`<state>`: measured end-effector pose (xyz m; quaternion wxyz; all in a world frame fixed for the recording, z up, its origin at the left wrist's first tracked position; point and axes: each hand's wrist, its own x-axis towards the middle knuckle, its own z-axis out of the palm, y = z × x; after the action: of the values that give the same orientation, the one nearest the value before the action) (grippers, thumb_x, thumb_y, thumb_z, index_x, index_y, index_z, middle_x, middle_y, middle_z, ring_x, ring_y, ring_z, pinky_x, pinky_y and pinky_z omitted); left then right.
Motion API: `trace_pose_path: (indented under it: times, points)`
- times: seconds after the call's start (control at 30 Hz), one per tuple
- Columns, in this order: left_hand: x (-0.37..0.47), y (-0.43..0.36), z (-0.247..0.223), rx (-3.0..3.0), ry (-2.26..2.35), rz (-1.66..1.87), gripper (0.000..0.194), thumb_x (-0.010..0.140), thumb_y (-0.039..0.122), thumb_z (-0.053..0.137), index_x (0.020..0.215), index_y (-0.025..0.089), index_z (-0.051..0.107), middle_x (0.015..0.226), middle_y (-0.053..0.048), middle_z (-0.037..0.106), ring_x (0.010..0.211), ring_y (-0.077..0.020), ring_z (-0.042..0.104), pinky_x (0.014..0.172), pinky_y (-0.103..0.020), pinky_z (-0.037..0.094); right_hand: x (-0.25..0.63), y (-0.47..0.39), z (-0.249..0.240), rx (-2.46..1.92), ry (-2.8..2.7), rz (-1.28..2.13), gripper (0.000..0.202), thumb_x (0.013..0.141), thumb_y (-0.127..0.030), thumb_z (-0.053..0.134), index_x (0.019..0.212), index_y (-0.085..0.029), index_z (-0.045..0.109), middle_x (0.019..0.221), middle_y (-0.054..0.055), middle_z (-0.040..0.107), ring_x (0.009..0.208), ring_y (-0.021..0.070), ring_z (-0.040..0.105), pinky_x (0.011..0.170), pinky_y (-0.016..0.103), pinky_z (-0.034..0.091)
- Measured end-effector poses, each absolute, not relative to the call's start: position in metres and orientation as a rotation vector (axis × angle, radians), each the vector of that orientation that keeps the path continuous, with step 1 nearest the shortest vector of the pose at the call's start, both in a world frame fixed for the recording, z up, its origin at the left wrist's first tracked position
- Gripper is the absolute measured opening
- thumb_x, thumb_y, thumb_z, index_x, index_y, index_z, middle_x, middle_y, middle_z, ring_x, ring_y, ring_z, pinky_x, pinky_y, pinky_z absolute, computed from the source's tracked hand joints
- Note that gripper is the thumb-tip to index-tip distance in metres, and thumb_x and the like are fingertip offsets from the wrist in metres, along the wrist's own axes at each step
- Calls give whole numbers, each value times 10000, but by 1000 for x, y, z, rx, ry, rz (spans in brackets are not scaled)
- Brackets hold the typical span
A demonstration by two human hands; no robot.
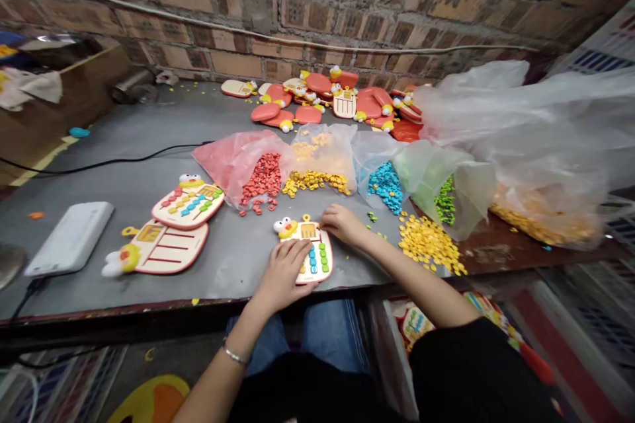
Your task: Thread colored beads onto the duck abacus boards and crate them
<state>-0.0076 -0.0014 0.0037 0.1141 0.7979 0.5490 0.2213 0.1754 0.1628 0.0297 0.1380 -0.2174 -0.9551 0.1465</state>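
A cream toy board [317, 242] with a red rim and a yellow duck head [286, 228] lies near the table's front edge. Blue beads [313, 260] and green beads [324, 258] sit in its slots, with some yellow ones partly covered. My left hand [285, 271] rests over the board's left side, holding it with fingers on its face and thumb along the lower edge. At the board's upper right corner, my right hand [343, 223] has its fingers pinched together; whatever they hold is hidden.
Left lie a filled board [171, 213] and a board with bare slots [173, 251], near a white power bank [72, 238]. Behind are bags of red [262, 178], yellow [317, 182], blue [385, 186] and green beads [445, 201]. Loose yellow pieces [429, 242] lie right; boards pile [370, 102] by the wall.
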Motion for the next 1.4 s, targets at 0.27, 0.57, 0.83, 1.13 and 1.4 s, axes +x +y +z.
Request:
trace_pose_path:
  times: [0.27,0.57,0.83,1.13,1.4]
  points:
    - [-7,0,0,2333,1582,710,686,780,412,626,1391,173,427,1422,-89,483,1298,-297,367,1079,-442,236,163,176,40,-549,-2960,501,127,827,-106,618,723,-150,676,715,54,630,730,169,524,682,267,379]
    - [-8,1,-2,2308,1559,754,702,765,404,655,1379,148,431,1410,-104,488,1288,-299,360,1059,-436,247,151,194,51,-464,-3069,803,121,794,-127,641,677,-148,663,686,32,617,715,157,527,673,247,386]
    - [-9,2,-1,2269,1536,751,705,763,394,659,1383,154,428,1405,-108,491,1279,-308,362,1049,-452,238,142,212,50,-543,-3068,1110,99,750,-221,703,721,-147,645,662,-19,591,624,114,503,592,208,335]
    - [-9,3,-4,2278,1542,762,686,753,397,656,1361,154,452,1383,-100,520,1261,-307,388,1042,-453,235,110,227,66,-680,-3548,886,184,716,-323,765,781,-157,718,688,6,665,603,116,509,552,229,262]
    - [-8,4,-2,2283,1566,737,695,740,410,656,1358,159,459,1370,-105,528,1271,-306,382,1053,-449,240,102,228,63,-686,-3676,648,230,680,-362,778,828,-190,742,757,21,693,642,138,517,547,246,237]
